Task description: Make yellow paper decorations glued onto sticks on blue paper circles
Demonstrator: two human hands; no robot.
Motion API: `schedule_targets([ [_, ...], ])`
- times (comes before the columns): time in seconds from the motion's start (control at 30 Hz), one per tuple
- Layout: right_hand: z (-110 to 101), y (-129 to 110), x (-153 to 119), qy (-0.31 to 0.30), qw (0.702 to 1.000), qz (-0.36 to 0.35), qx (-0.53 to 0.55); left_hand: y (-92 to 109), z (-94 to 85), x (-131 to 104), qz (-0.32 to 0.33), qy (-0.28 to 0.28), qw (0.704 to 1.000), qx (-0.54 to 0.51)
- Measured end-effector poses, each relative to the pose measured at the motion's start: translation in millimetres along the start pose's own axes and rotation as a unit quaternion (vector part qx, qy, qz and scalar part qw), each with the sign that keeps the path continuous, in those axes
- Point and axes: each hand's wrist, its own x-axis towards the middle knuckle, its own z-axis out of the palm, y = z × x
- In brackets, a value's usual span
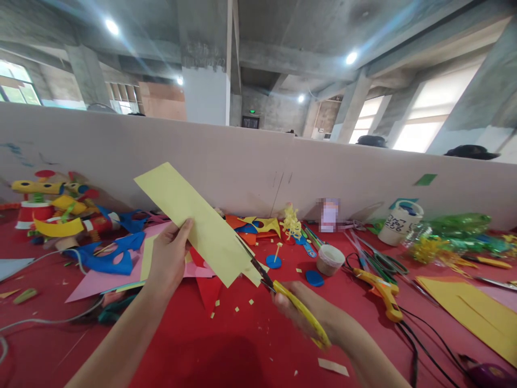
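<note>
My left hand (172, 250) pinches a long strip of pale yellow paper (202, 226) between thumb and fingers, holding it tilted above the table. In my right hand (307, 307) are yellow-handled scissors (299, 310). Their dark blades lie along the strip's right end, where a narrower piece is partly split from the wider one. Small yellow paper scraps (237, 309) dot the red surface below. Just beyond the blades, a blue disc (273, 262) carries a short upright stick with a yellow tip.
On the right lie a yellow glue gun (382, 291), yellow sheets (470, 312) and a white container (399, 223). A small tub (330, 260) stands nearer the middle. Blue cut-outs (115, 256) and paper-cup models (36, 215) crowd the left. A pale partition (250, 167) closes the back.
</note>
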Motion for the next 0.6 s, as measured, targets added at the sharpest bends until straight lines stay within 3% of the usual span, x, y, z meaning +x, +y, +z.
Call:
schedule_targets([
  [0.6,1.2,3.6,5.2,0.025,1.000,-0.010,-0.012,-0.6,-1.1,1.8,-0.007,-0.001,1.000,-0.012],
])
